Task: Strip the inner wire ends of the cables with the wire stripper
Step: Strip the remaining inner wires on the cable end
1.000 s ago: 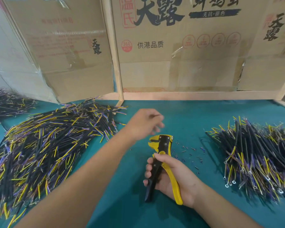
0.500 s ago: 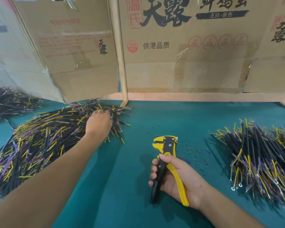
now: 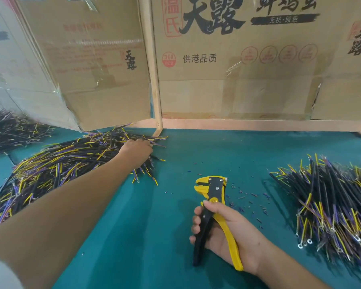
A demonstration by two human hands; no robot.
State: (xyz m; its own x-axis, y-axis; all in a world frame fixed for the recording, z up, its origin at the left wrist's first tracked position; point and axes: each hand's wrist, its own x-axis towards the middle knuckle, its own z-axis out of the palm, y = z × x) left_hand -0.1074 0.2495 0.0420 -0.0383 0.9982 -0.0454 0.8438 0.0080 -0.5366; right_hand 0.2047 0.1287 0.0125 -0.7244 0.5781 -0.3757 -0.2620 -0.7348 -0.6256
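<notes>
The left hand point(image 3: 137, 152) has swung from the yellow-and-black wire stripper point(image 3: 212, 197) to the left heap of black cables with yellow and purple inner wires point(image 3: 56, 170) on the teal tabletop point(image 3: 150, 236), fingers curled, probably pinching one. The right hand point(image 3: 227, 232) grips the stripper's handles. The cables look light and springy; best held by the black jacket.

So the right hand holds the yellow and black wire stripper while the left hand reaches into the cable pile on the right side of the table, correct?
Not quite. The left hand reaches into the cable pile on the left side, as the head view shows. The right hand does hold the yellow and black wire stripper; the right-side pile lies untouched.
</notes>
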